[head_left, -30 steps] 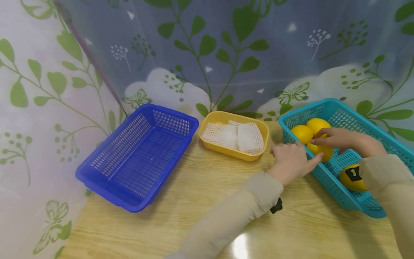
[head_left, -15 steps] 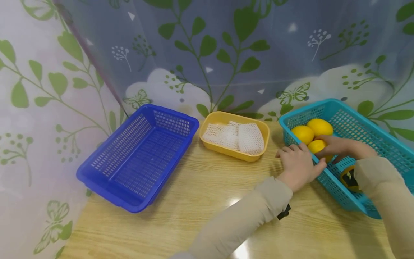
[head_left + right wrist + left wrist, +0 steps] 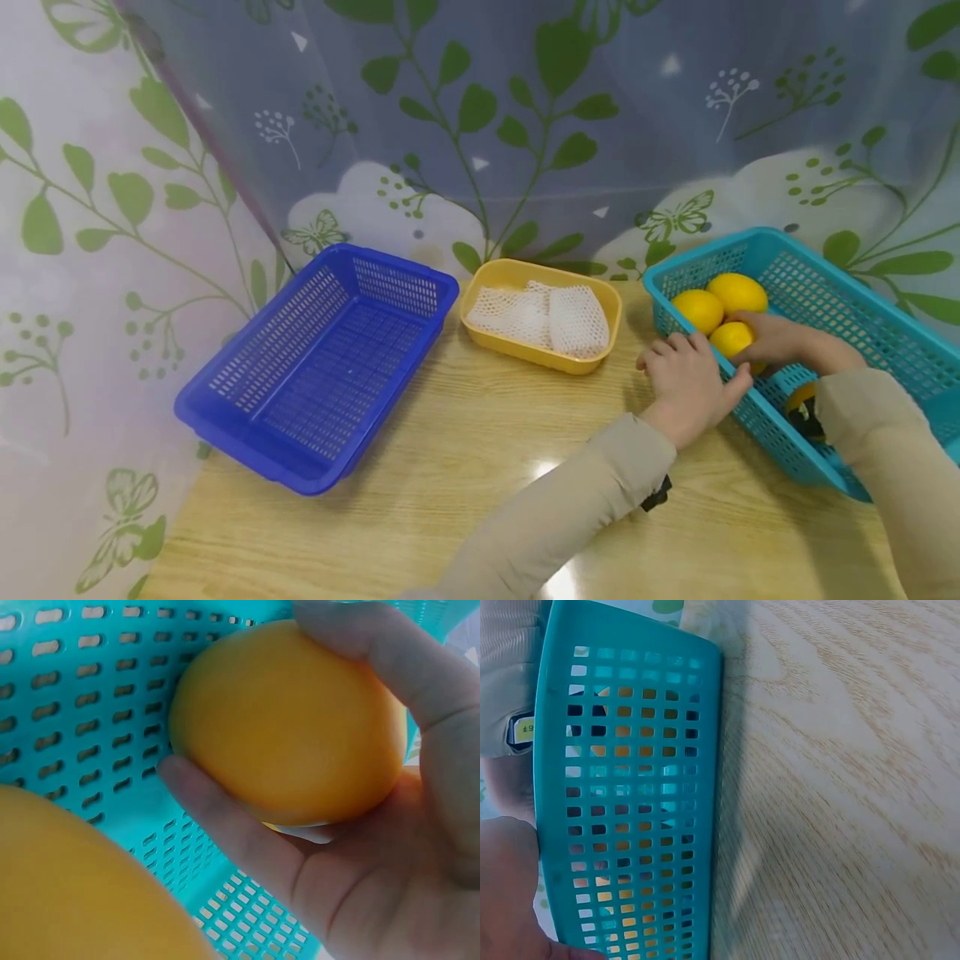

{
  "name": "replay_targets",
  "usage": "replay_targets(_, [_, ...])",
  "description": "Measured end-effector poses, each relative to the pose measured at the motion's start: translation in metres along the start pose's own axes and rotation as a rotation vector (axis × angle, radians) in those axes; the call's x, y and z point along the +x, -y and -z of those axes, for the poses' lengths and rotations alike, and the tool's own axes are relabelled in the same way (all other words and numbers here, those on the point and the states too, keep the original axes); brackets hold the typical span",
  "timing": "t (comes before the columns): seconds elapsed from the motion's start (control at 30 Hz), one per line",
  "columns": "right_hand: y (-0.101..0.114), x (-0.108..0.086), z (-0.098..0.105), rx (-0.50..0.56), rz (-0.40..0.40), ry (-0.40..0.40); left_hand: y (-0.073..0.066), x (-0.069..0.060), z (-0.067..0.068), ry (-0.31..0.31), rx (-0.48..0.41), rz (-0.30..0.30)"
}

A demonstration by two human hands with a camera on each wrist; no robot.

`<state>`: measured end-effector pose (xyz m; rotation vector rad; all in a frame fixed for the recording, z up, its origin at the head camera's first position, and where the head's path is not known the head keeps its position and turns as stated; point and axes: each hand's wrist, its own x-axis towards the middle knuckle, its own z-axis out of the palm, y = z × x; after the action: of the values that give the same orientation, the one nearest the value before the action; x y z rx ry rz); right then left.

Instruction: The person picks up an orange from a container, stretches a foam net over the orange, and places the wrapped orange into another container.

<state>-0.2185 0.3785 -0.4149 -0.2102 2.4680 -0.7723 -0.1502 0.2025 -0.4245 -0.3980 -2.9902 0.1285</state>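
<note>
In the head view, my right hand (image 3: 787, 342) reaches into the teal basket (image 3: 847, 267) and grips a smooth yellow lemon (image 3: 731, 337). Close up, the right wrist view has thumb and fingers round this lemon (image 3: 292, 727), beside the perforated wall. Two more lemons (image 3: 720, 302) lie just behind it. Another lemon (image 3: 798, 398) is partly covered by my right sleeve and a black wrist device. My left hand (image 3: 686, 383) holds the basket's near rim, thumb over it and a finger against the outer wall; its other fingers are bent outside.
A yellow tray (image 3: 540, 358) with folded white netting (image 3: 540, 317) stands mid-table. To the left sits a blue basket (image 3: 315, 367) with nothing visible inside. All stand on a wooden table (image 3: 465, 450) against a leaf-patterned curtain (image 3: 450, 125).
My right hand has lowered round the front lemon and closed on it. The left hand has shifted slightly right onto the basket rim. Over the last half second both hands barely move.
</note>
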Motion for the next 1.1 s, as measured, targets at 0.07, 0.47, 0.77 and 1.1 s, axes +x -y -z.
replay_targets(0.07, [-0.001,0.0,0.001,-0.005,0.002,-0.002,0.0,0.001,0.001,0.01,-0.002,-0.001])
replay_targets(0.47, [0.012,-0.018,0.007,-0.071,0.012,-0.061,0.005,0.001,0.006,0.04,0.012,-0.053])
replay_targets(0.77, [0.024,-0.034,0.013,-0.153,0.037,-0.146,0.016,-0.005,0.013,0.095,-0.049,-0.052])
replay_targets(1.1, [0.046,-0.061,0.026,-0.253,0.088,-0.307,0.051,-0.032,0.037,0.123,-0.413,-0.101])
